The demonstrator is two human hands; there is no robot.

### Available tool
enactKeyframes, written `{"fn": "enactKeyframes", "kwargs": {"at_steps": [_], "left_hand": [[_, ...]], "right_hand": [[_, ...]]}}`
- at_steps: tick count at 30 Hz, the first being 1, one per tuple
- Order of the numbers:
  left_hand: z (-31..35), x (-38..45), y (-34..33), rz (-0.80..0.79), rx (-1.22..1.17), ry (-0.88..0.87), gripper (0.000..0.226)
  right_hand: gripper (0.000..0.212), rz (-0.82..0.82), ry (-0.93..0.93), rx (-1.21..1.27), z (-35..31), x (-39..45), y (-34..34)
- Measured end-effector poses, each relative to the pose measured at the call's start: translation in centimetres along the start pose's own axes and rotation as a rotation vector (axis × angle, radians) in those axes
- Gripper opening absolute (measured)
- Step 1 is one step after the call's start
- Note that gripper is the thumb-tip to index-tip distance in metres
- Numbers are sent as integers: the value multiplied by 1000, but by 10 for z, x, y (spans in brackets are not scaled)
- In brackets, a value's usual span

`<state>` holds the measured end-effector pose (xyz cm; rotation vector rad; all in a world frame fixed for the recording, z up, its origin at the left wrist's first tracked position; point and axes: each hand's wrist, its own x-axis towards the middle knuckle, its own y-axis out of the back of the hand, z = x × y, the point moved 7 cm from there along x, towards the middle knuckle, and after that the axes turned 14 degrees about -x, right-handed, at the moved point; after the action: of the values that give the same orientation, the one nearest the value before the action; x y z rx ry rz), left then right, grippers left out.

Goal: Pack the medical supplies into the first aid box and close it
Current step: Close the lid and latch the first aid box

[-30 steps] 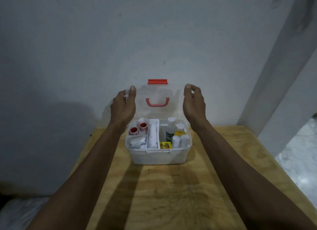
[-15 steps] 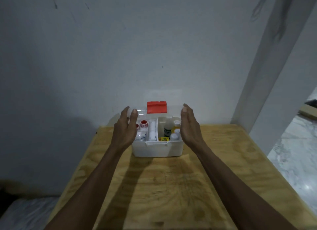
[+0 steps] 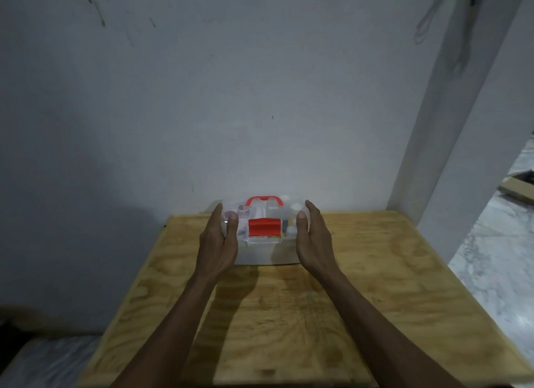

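Both hands flank the first aid box (image 3: 264, 244). Left hand (image 3: 217, 244) cups its left end, fingers loosely extended, thumb resting on the clear lid (image 3: 261, 214). Right hand (image 3: 313, 240) mirrors it at the right end, thumb on the lid edge. Lid lies down over the box; red latch (image 3: 264, 226) faces the person, red handle (image 3: 265, 200) on top. Supplies show blurred through the plastic. Box sits at the far edge of the wooden table (image 3: 289, 315), near the wall (image 3: 202, 113).

no readable text, labels too blurred
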<state>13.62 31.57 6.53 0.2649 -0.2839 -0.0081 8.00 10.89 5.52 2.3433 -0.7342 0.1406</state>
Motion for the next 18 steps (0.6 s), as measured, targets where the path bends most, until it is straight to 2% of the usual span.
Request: {"fn": "enactKeyframes", "kwargs": {"at_steps": [13,18], "left_hand": [[-2,2,0,-15,3,-3,59],[7,10,-3,-76,-47,109,77]], "right_hand": [[45,33,38,-64,1,1,4],[63,-87,-23,-75,-12,11,-1]]}}
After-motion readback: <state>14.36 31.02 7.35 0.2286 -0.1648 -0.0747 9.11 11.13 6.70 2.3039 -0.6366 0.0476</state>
